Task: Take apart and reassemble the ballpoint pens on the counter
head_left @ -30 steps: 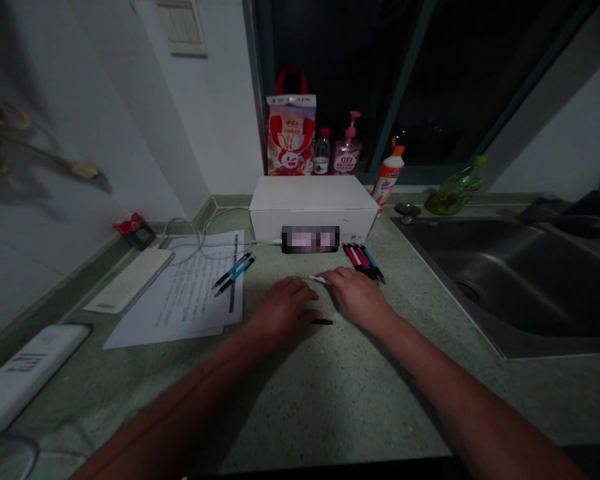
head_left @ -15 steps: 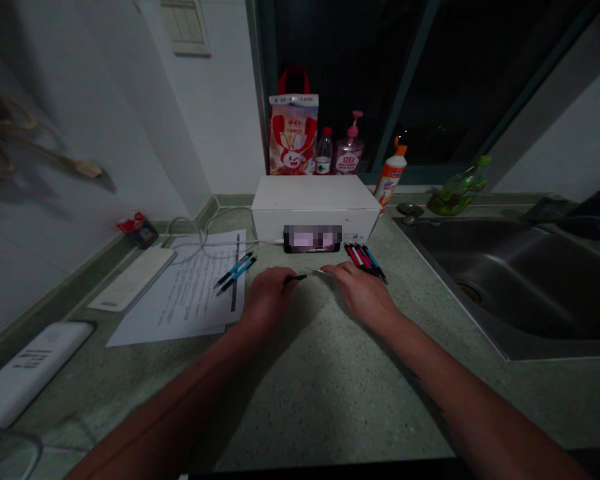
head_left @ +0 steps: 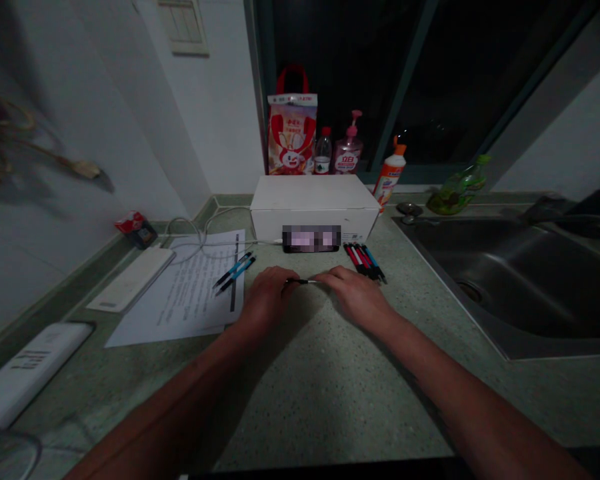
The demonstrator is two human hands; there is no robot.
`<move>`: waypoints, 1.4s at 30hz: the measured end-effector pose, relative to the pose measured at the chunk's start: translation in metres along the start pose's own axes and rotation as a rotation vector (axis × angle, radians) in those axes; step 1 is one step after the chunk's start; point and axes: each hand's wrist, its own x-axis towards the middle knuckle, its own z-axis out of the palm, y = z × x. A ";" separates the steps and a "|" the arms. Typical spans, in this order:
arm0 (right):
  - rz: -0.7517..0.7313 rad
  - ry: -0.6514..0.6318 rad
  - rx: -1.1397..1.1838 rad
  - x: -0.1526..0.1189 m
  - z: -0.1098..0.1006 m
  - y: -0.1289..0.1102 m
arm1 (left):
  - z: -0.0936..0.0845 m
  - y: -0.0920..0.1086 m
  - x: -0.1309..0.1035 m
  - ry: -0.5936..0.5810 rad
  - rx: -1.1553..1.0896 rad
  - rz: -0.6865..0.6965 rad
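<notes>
Above the counter (head_left: 300,373), my left hand (head_left: 269,295) is closed on a short black pen part (head_left: 298,281). My right hand (head_left: 356,293) pinches a thin whitish piece (head_left: 312,282), perhaps a refill; its far end is hidden by the fingers. The tips of the two pieces meet in line between my hands. Two blue-and-black pens (head_left: 236,272) lie on the printed sheet (head_left: 190,287) left of my left hand. Beyond my right hand, several red, white and blue pens (head_left: 364,261) lie side by side.
A phone (head_left: 311,239) with a cable leans on a white box (head_left: 315,193). Behind stand a red bag (head_left: 293,137) and bottles (head_left: 349,150). A metal sink (head_left: 505,280) is at right. A power bank-like white slab (head_left: 133,280) and white power strip (head_left: 30,367) lie left.
The black part and the whitish piece, slightly apart before, now touch end to end. My right hand has shifted slightly down and left, and the black part has levelled out.
</notes>
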 end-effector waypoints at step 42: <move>0.024 0.000 0.159 0.000 0.000 -0.009 | 0.007 0.002 -0.001 -0.031 -0.451 -0.241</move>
